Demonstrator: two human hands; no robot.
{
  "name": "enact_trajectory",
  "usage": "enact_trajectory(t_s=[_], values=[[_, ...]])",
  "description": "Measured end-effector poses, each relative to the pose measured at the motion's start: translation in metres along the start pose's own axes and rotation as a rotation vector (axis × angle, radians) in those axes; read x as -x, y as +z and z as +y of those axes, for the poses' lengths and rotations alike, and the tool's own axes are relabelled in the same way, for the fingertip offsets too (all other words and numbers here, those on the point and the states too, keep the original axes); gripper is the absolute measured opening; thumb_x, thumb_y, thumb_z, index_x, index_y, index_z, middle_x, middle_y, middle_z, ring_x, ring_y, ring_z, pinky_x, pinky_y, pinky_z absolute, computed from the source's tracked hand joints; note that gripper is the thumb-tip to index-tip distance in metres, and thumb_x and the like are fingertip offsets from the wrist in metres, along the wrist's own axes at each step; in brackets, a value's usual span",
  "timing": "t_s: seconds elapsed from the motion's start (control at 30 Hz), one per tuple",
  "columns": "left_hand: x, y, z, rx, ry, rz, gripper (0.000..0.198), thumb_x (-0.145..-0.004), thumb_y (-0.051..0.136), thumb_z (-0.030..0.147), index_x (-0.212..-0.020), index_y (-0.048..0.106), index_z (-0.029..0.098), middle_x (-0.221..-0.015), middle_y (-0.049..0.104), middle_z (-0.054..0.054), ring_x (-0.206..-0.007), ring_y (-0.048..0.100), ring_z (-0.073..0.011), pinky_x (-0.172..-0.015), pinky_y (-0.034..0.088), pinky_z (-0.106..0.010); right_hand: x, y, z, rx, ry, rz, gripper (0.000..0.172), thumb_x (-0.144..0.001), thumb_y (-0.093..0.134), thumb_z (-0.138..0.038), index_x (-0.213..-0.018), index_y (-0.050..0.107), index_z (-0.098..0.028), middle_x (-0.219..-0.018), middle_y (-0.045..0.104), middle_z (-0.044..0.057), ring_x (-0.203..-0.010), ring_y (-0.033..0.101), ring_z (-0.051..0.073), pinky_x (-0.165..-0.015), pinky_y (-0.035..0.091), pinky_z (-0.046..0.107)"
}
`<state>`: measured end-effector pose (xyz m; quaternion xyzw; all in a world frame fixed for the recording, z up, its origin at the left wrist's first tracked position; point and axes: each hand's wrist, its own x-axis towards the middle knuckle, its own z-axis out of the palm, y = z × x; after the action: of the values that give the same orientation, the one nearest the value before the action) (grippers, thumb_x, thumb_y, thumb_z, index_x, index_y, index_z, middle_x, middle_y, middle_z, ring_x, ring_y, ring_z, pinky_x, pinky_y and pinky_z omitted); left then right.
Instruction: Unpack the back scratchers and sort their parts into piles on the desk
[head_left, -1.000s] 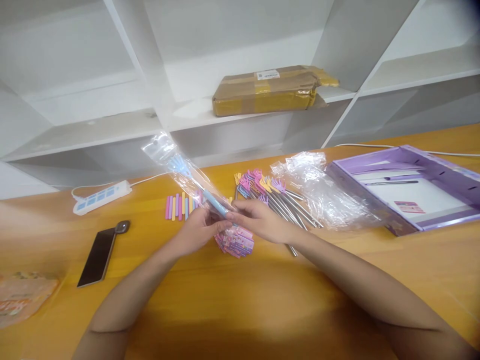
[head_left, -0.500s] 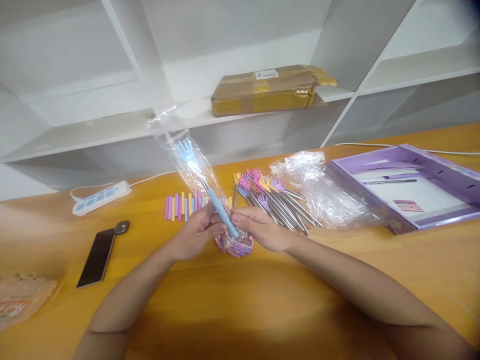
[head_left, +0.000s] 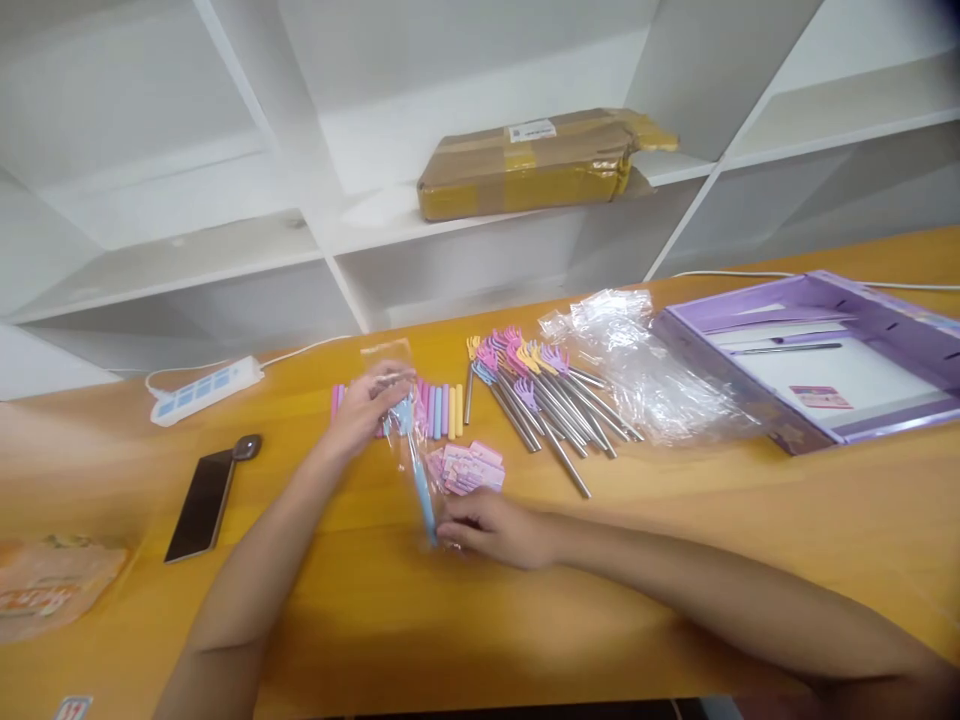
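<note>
A blue back scratcher with a metal rod lies inside a clear plastic bag, low over the table. My left hand is closed on the bag's upper end, by the hand-shaped head. At the lower end, the fingers of my right hand pinch the bag beside the blue handle. Small pink printed cards lie in a pile just above my right hand. Behind my left hand runs a row of coloured handle tubes, partly hidden. Several back scratcher rods with coloured hand heads are heaped to the right.
Clear plastic bags are piled beside a purple box holding pens and a card. On the left are a power strip, a phone and a dark mouse-like object. A taped carton sits on the shelf behind.
The bagged back scratcher has come down towards the table. My left hand has moved from the handle up to the head end; my right hand has moved lower, and the cards are uncovered.
</note>
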<state>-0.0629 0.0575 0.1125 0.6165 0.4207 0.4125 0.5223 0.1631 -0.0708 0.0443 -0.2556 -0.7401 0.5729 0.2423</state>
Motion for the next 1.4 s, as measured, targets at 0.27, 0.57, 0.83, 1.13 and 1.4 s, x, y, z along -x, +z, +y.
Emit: enact_trajectory(t_s=[0.27, 0.57, 0.83, 1.13, 1.4], values=[[0.034, 0.019, -0.063, 0.017, -0.088, 0.083, 0.039, -0.089, 0.084, 0.054, -0.096, 0.071, 0.018, -0.098, 0.070, -0.003, -0.089, 0.065, -0.0174, -0.083, 0.051, -0.029, 0.028, -0.003, 0.021, 0.769, -0.191, 0.075, 0.041, -0.112, 0.056, -0.045, -0.086, 0.070, -0.017, -0.074, 0.068, 0.004, -0.063, 0.053, 0.014, -0.062, 0.034, 0.028], [0.058, 0.032, -0.088, -0.024, 0.121, 0.069, 0.055, -0.103, 0.072, 0.041, -0.148, 0.047, 0.024, -0.105, 0.069, -0.003, -0.098, 0.071, -0.0186, -0.096, 0.056, -0.037, 0.028, -0.046, 0.038, 1.112, 0.114, 0.432, 0.039, -0.101, 0.071, -0.052, -0.116, 0.067, -0.016, -0.109, 0.067, 0.012, -0.083, 0.065, 0.024, -0.073, 0.047, 0.035], [0.060, 0.034, -0.091, -0.006, 0.031, -0.005, 0.046, -0.103, 0.071, 0.046, -0.139, 0.052, 0.023, -0.090, 0.063, 0.003, -0.083, 0.073, -0.0173, -0.085, 0.059, -0.034, 0.026, -0.049, 0.047, 0.801, -0.002, 0.540, 0.020, -0.107, 0.067, -0.039, -0.107, 0.065, -0.019, -0.099, 0.070, 0.008, -0.083, 0.066, 0.021, -0.074, 0.052, 0.034], [0.062, 0.035, -0.091, 0.048, -0.026, -0.061, 0.047, -0.106, 0.065, 0.055, -0.136, 0.057, 0.021, -0.091, 0.071, -0.003, -0.085, 0.075, -0.0210, -0.080, 0.057, -0.033, 0.017, -0.044, 0.033, 0.697, -0.310, 0.622, 0.004, -0.107, 0.066, -0.025, -0.103, 0.065, -0.024, -0.093, 0.071, 0.007, -0.082, 0.069, 0.020, -0.069, 0.057, 0.033], [0.066, 0.030, -0.084, -0.014, 0.027, -0.038, 0.050, -0.109, 0.054, 0.063, -0.135, 0.062, 0.021, -0.108, 0.072, -0.008, -0.098, 0.068, -0.0234, -0.092, 0.053, -0.036, -0.024, -0.043, 0.041, 1.021, -0.517, 0.306, 0.013, -0.108, 0.061, -0.020, -0.116, 0.071, -0.024, -0.122, 0.078, 0.012, -0.122, 0.072, 0.026, -0.099, 0.062, 0.046]])
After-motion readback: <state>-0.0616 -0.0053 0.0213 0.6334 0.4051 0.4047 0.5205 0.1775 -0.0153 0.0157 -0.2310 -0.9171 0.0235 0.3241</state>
